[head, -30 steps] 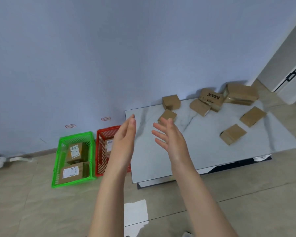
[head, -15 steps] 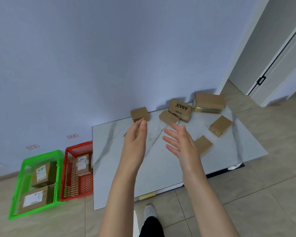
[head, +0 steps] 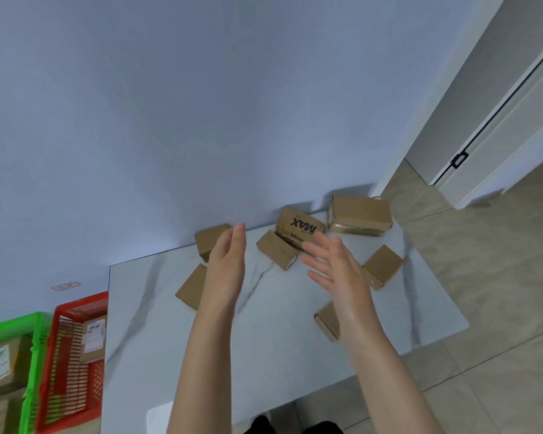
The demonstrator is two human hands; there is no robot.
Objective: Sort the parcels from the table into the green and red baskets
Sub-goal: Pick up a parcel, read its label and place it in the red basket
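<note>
Several brown cardboard parcels lie on the white marble table (head: 273,355). Among them are a box printed MAX (head: 300,226), a large box (head: 359,214) at the back right, a slim box (head: 276,253) and a flat parcel (head: 192,286). My left hand (head: 228,270) is held over the table with straight fingers, holding nothing, between the flat parcel and the slim box. My right hand (head: 336,274) hovers with spread fingers just in front of the MAX box, partly hiding a parcel (head: 326,321) below it. The red basket (head: 72,364) and green basket (head: 29,371) stand on the floor at the left with parcels inside.
A blue-grey wall runs right behind the table. A white door and frame (head: 499,126) stand at the right. Tiled floor (head: 499,308) surrounds the table. One more parcel (head: 383,266) lies near the table's right side and another (head: 210,239) at the back edge.
The view has swung right and closer to the table, so the baskets slid to the left edge. Both hands have moved forward over the parcels, still holding nothing.
</note>
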